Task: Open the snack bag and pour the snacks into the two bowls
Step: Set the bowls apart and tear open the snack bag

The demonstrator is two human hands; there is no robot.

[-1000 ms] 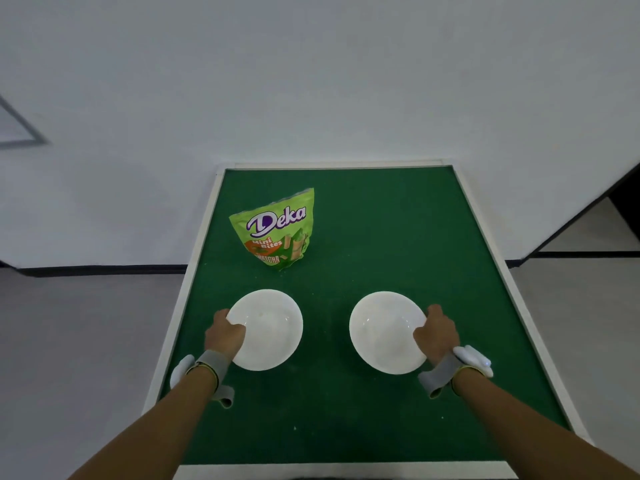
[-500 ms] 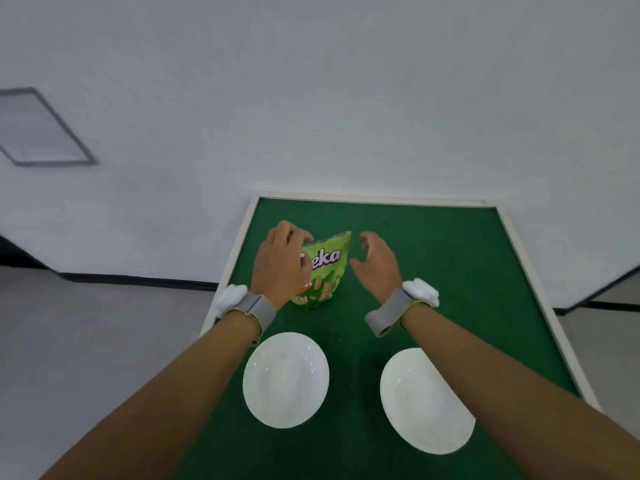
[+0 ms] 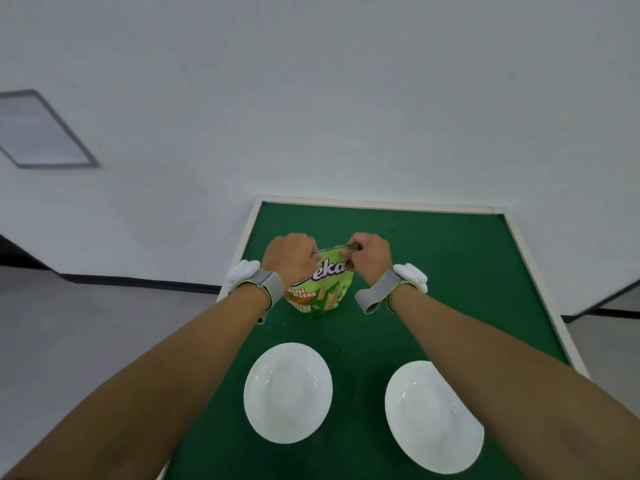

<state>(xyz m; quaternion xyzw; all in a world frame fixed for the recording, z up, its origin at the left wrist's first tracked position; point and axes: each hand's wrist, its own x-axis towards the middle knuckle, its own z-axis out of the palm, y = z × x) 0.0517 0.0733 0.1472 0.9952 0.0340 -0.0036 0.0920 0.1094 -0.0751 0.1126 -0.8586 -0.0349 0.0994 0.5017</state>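
Observation:
A light green snack bag point(image 3: 320, 289) with purple lettering stands upright on the green table point(image 3: 450, 271), left of centre. My left hand point(image 3: 290, 259) grips its top left corner and hides part of the lettering. My right hand point(image 3: 369, 258) pinches the top right corner, where the top edge bends back. Two empty white bowls sit nearer to me: the left bowl point(image 3: 287, 393) and the right bowl point(image 3: 429, 417), whose right side lies under my right forearm.
The table has a pale raised border point(image 3: 374, 201) and stands against a white wall. Grey floor lies to the left and right of it. Both wrists wear grey straps with white devices.
Both hands left the bowls and reached forward to the bag. They were open beside it half a second ago and now are closed on its top corners. The camera has tilted up.

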